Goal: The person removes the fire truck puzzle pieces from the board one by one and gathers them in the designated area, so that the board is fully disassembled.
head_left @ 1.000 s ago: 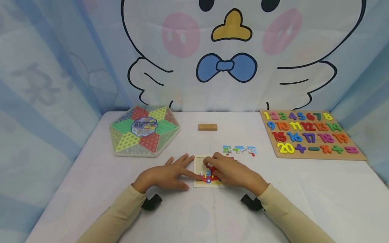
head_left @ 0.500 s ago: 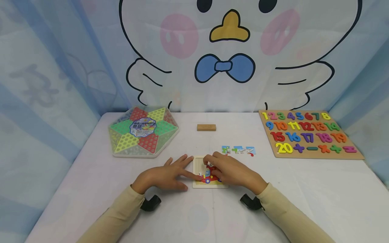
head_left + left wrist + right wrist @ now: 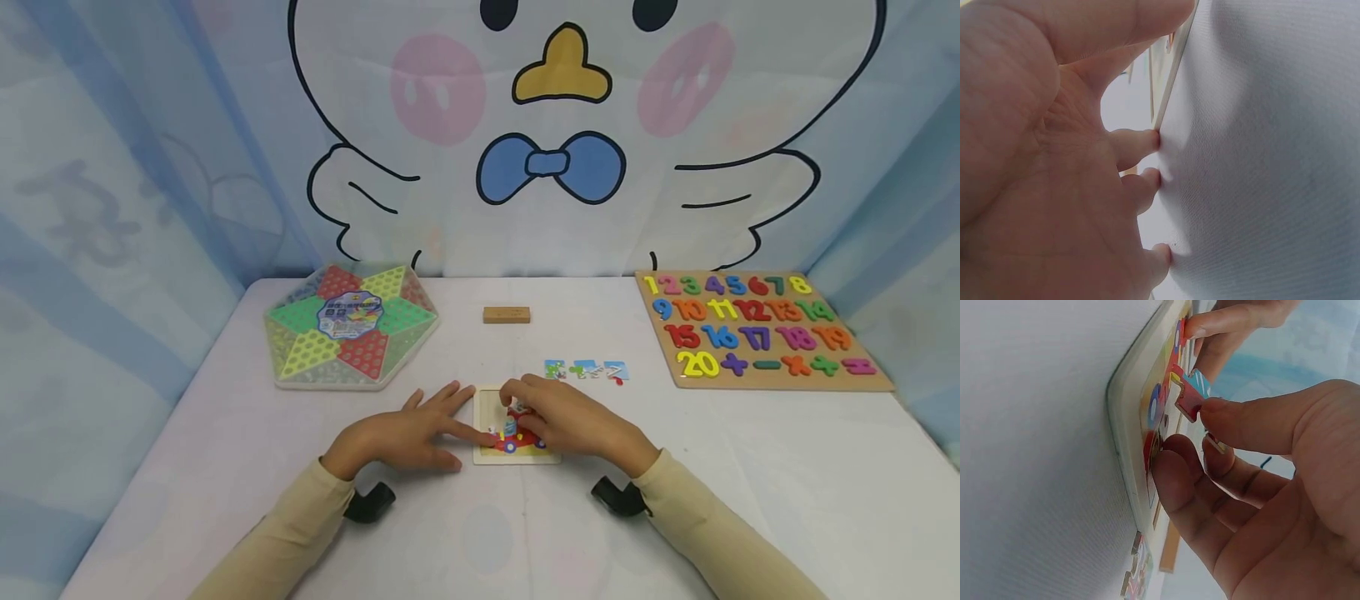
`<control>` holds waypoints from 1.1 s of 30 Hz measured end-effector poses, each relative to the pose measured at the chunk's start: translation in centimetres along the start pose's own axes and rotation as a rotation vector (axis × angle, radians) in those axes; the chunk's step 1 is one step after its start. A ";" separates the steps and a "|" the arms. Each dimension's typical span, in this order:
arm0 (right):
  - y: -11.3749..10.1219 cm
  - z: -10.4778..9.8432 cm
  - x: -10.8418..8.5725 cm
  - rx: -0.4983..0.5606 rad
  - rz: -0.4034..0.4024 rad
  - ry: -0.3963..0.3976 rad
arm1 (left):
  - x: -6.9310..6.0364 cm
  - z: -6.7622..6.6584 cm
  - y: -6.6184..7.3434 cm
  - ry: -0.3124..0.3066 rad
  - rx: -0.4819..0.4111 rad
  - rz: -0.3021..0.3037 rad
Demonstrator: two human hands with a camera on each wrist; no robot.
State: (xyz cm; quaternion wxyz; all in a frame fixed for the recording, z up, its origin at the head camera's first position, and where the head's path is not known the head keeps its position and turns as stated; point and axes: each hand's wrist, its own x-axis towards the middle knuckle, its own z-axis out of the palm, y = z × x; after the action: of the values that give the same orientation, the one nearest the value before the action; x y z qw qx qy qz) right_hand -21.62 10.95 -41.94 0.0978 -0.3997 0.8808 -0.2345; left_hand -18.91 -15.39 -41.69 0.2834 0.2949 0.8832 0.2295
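A small jigsaw puzzle in a pale wooden tray [image 3: 491, 460] lies between the hands, its lower part showing a red car with blue wheels. My left hand [image 3: 401, 437] is spread flat at the tray's left side. Its index finger presses on the car picture, and other fingertips touch the cloth in the left wrist view. Above the tray, my right hand [image 3: 576, 423] pinches a red and blue puzzle piece [image 3: 1191, 399] between thumb and fingers. That piece is tilted over the assembled part. The right hand hides the tray's upper right.
Several loose puzzle pieces [image 3: 588, 369] lie in a row behind the right hand. A small wooden block [image 3: 506, 315] is further back. A hexagonal star-patterned game board [image 3: 352, 329] stands at the left, a wooden number board [image 3: 757, 333] at the right.
The whole scene shifts slightly left in the head view. Both hands keep nearly the same pose, and the right hand still holds the puzzle piece over the tray.
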 end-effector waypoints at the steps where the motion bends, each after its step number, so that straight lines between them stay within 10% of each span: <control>1: 0.0 -0.1 0.0 0.011 -0.007 0.000 | 0.0 0.0 0.0 0.000 -0.004 0.001; 18: -0.2 -1.9 -0.3 0.131 -0.035 0.022 | -0.1 -0.1 0.0 -0.002 0.002 0.006; 33: 2.9 -7.7 -3.7 0.020 0.221 -0.015 | -0.2 0.0 0.1 0.001 0.003 0.009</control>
State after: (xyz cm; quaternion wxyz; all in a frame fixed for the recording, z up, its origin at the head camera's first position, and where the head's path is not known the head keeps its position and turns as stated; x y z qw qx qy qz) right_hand -23.80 17.96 -36.74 0.1338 -0.3007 0.9163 -0.2281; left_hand -18.79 -15.43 -41.57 0.2813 0.2991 0.8824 0.2296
